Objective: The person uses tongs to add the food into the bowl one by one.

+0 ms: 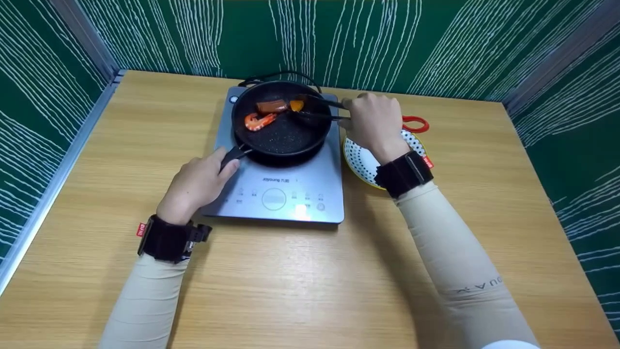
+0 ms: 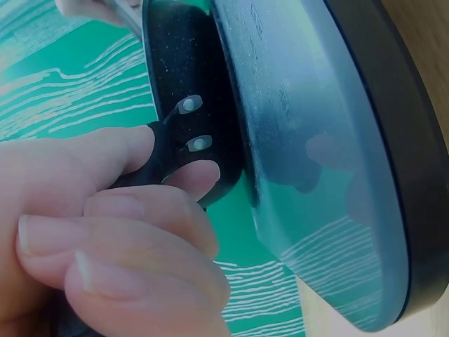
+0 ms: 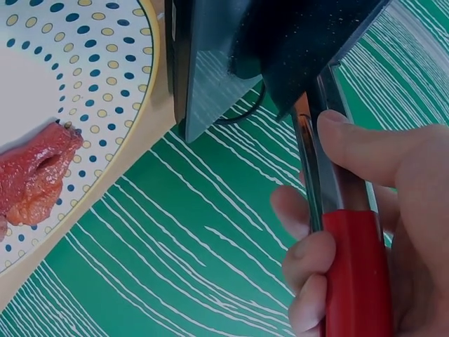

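Note:
My left hand point(image 1: 196, 182) grips the black handle point(image 1: 236, 155) of a frying pan point(image 1: 281, 140); in the left wrist view its fingers curl round the handle near two rivets point(image 2: 199, 143). My right hand point(image 1: 374, 121) holds metal tongs with a red handle point(image 3: 358, 274), thumb along one arm. The tongs point(image 1: 334, 118) reach into the pan from the right, tips around an orange-yellow piece of food point(image 1: 297, 105). Beside it lie a reddish-brown piece of food point(image 1: 272, 106) and an orange shrimp point(image 1: 256, 122).
Beneath the pan is a silver induction cooker point(image 1: 310, 189) with a black cord point(image 1: 290, 72) behind. To its right, partly under my right hand, stands a dotted plate point(image 1: 357, 162) with a reddish piece of meat point(image 3: 42, 172) on it. Green, white-streaked panels point(image 1: 339, 39) border the wooden table point(image 1: 271, 291).

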